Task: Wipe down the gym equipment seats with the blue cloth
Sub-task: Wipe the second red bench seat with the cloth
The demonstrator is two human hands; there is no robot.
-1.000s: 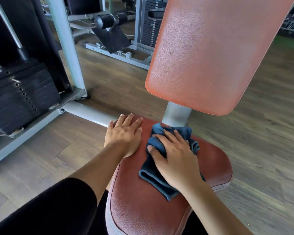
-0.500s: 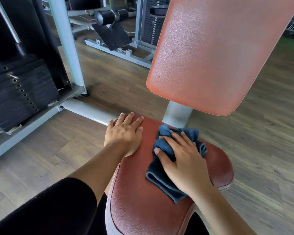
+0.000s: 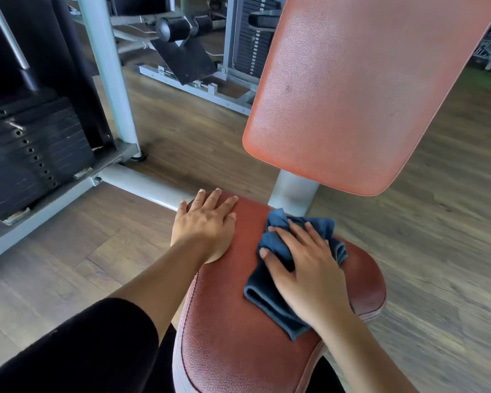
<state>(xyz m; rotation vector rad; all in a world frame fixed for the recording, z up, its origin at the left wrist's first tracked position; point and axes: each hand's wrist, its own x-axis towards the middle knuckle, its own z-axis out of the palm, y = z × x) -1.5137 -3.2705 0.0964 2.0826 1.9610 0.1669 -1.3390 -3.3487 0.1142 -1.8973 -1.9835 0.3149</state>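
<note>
We find the blue cloth (image 3: 267, 302) bunched on the far right part of the seat (image 3: 238, 350), pinned beneath the right hand (image 3: 309, 279). That hand's fingers (image 3: 287, 242) lie straight and spread apart, pressing the cloth down, not curling round it. The cloth's long axis runs from the near left to the far right, roughly in line with the forearm. The left hand (image 3: 204, 225) rests flat on the seat's far left corner, fingers straight and close together, holding nothing; we take it for a brace. The bare stretch of the seat lies nearer to us and to the left of the cloth, so we judge that the next stroke should pull that way, and the right hand is the one placed for it. The seat is pebbled reddish-brown vinyl with a rounded edge. The cloth looks soft, napped and folded double. The backrest (image 3: 352, 95) above is of the same grain.
</note>
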